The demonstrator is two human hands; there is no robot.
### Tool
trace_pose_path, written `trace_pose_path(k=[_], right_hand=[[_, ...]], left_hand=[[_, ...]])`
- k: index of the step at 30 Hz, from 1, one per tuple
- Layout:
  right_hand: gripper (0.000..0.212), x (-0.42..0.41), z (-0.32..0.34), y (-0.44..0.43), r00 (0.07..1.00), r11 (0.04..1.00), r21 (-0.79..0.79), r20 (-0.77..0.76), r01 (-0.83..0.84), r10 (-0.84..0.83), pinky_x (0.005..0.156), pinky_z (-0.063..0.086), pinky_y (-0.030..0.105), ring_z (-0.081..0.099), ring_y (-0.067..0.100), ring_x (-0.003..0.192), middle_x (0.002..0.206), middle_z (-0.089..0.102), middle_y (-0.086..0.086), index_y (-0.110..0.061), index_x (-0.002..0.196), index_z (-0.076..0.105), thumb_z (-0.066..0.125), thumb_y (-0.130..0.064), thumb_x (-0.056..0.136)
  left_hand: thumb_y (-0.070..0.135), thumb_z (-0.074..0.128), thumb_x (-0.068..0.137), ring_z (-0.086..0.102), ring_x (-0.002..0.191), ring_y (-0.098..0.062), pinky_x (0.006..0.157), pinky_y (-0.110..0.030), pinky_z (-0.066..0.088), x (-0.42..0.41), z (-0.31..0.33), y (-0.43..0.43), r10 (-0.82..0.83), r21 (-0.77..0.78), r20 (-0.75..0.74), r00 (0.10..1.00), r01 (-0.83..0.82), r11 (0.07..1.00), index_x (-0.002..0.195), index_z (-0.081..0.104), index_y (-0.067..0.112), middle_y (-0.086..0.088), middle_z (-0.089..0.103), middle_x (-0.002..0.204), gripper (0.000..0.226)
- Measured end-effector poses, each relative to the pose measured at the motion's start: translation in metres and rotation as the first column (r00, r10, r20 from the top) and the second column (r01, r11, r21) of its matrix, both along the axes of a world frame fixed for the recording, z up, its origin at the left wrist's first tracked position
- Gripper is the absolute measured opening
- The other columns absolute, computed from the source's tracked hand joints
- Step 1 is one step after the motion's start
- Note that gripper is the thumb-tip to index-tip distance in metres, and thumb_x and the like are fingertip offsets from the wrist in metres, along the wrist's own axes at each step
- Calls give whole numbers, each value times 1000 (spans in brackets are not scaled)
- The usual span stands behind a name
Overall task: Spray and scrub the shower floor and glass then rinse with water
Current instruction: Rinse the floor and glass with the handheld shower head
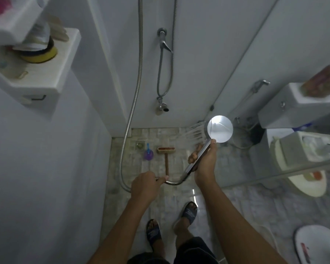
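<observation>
My right hand [204, 162] grips the handle of a round chrome shower head [219, 129], held above the floor. Water streams from the head to the left and down toward the tiled shower floor [171, 195]. My left hand [147, 184] pinches the metal hose [174, 182] just below the handle. A wooden scrub brush [166, 155] with a long handle lies on the floor ahead of my hands. The glass panel [259, 103] stands to the right of the shower head.
A purple scoop [148, 153] and a floor drain [140, 145] lie by the back wall. The tap and mixer [163, 41] hang on that wall. A white shelf [46, 60] juts out at left. A toilet [301, 155] shows behind the glass. My sandalled feet [170, 223] stand below.
</observation>
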State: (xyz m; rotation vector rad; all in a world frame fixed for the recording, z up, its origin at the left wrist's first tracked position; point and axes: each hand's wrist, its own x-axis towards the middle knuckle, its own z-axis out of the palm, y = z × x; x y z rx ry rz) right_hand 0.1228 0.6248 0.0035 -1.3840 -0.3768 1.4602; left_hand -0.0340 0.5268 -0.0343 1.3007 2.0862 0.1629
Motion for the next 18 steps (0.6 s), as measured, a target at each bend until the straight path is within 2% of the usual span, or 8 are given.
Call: trace_pose_path(k=[6, 10, 11, 13, 15, 18], right_hand=[[51, 18, -13, -6, 994, 994, -91, -83, 60, -68, 47, 31, 27, 36, 16, 41, 52, 36, -1, -17, 69, 44, 44, -63, 93], [54, 34, -43, -29, 981, 967, -228, -124, 117, -148, 51, 34, 28, 38, 18, 45, 54, 35, 2, -18, 72, 45, 47, -70, 87], [55, 36, -49, -35, 980, 962, -245, -126, 121, -156, 51, 35, 28, 38, 19, 46, 57, 35, 3, -17, 74, 46, 48, -71, 85], [55, 41, -60, -46, 974, 953, -268, -136, 140, -181, 50, 35, 28, 38, 19, 47, 59, 35, 3, -17, 77, 46, 49, -72, 83], [56, 49, -70, -57, 969, 946, -282, -140, 157, -202, 50, 35, 28, 37, 19, 47, 58, 35, 4, -16, 77, 45, 48, -72, 84], [56, 59, -80, -67, 965, 939, -300, -143, 170, -220, 51, 35, 28, 36, 19, 48, 61, 33, 3, -17, 79, 43, 48, -73, 81]], left_hand=[[71, 58, 87, 59, 63, -21, 52, -30, 35, -2, -10, 5, -51, -26, -26, 998, 51, 998, 59, 49, 18, 0, 57, 64, 60], [73, 57, 85, 66, 74, -20, 67, -32, 54, -2, -28, -2, -149, -99, -27, 988, 146, 984, 82, 71, 15, -1, 70, 81, 60], [73, 57, 85, 65, 71, -18, 64, -31, 53, -2, -30, -4, -160, -110, -16, 987, 157, 981, 78, 70, 15, 0, 69, 78, 59], [70, 59, 87, 56, 60, -16, 52, -29, 39, 3, -31, -10, -180, -147, -11, 984, 177, 973, 64, 57, 15, 1, 61, 68, 59], [69, 59, 88, 50, 55, -15, 49, -29, 29, 10, -34, -14, -209, -170, -12, 978, 204, 964, 60, 49, 17, 2, 54, 62, 60], [70, 59, 87, 52, 57, -17, 51, -30, 31, 16, -38, -18, -234, -194, 11, 972, 231, 953, 59, 48, 16, 1, 53, 60, 61]])
